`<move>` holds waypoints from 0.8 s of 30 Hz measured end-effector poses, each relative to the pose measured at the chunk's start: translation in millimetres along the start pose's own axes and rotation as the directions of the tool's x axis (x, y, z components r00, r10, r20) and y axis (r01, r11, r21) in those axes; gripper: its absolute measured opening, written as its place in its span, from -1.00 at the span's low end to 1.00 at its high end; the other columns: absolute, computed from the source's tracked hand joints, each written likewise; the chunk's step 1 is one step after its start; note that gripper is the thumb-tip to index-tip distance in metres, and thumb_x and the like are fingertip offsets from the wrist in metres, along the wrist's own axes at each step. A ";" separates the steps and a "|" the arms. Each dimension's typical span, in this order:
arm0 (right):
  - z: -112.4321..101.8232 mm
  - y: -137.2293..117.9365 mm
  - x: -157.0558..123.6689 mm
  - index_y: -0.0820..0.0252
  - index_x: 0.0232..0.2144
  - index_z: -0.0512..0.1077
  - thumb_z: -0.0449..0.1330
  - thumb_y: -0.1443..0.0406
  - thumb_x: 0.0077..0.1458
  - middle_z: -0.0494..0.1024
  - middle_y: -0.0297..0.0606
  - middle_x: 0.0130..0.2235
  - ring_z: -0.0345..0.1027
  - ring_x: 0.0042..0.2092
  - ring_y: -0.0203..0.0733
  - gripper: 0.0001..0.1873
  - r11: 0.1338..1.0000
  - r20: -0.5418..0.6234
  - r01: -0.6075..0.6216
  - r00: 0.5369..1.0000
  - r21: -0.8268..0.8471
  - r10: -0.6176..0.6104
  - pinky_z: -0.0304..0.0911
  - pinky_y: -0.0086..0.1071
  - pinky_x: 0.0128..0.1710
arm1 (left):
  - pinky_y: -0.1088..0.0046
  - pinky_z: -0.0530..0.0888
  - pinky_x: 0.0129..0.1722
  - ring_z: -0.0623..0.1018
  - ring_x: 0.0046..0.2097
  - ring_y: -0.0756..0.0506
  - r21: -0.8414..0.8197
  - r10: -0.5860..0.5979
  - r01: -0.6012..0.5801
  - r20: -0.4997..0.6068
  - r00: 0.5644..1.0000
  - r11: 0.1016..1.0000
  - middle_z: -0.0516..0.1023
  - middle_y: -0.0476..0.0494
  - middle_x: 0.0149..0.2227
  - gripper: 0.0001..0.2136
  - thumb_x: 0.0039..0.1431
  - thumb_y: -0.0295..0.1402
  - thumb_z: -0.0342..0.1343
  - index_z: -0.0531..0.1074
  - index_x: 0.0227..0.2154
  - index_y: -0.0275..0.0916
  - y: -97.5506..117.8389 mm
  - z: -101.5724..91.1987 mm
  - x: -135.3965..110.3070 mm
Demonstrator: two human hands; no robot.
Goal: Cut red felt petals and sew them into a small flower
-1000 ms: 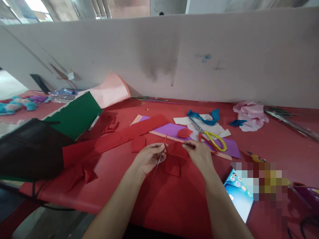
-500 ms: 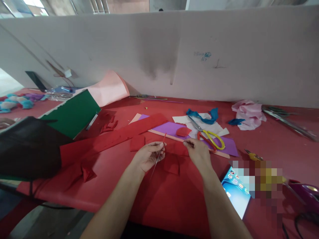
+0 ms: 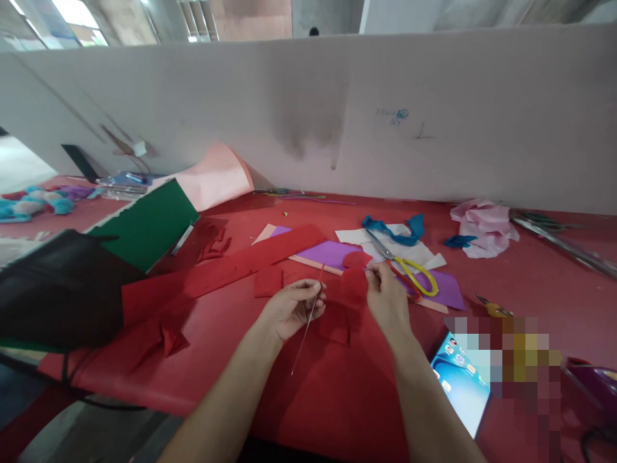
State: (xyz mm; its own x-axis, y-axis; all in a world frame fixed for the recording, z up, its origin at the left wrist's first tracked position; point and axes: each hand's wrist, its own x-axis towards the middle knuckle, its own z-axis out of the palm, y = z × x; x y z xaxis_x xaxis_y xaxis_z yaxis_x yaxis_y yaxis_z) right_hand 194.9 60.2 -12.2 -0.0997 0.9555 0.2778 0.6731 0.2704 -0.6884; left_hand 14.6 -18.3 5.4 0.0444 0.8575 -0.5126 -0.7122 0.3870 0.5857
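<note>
My left hand [image 3: 292, 310] pinches a thin metal wire [image 3: 306, 325] that slants from near its fingertips down toward me; the wire's top end is red. My right hand [image 3: 387, 299] pinches a small red paper piece [image 3: 354, 281] and holds it lifted just right of the wire. More red paper squares [image 3: 333, 325] lie on the red table [image 3: 299, 399] under and between the hands. A long red paper strip [image 3: 226, 267] runs to the left.
Yellow-handled scissors [image 3: 409, 270] lie on purple and white sheets [image 3: 332, 252] beyond my right hand. A tablet [image 3: 460, 382] lies at the right. Green [image 3: 149, 225], black [image 3: 58, 289] and pink [image 3: 214, 175] sheets lie left. Pink cloth [image 3: 484, 225] and blue scraps sit by the wall.
My right hand has lifted a red paper piece off the table and brought it up beside the wire. The left hand keeps its hold on the wire.
</note>
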 end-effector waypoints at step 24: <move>0.3 3.8 0.5 0.17 -0.34 0.46 0.01 0.18 0.07 0.57 -0.15 -0.36 0.42 -0.32 -0.04 -0.73 0.996 0.120 -0.087 0.989 -0.008 0.087 0.16 -0.30 -0.35 | 0.58 0.36 -0.49 0.30 -0.60 0.15 -0.108 0.034 0.002 0.328 0.944 0.994 0.38 -0.02 -0.60 -0.90 -0.08 -0.48 0.29 0.50 -0.48 -0.40 -4.8 -5.4 -1.7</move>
State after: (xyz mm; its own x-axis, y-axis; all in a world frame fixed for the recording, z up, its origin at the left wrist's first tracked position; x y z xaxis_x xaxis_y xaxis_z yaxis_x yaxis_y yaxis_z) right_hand 197.2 61.7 -14.9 -0.1284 0.9826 0.1343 0.6847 0.1858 -0.7048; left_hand 14.2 -23.5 0.1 0.2474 0.9339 -0.2583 -0.7836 0.3496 0.5136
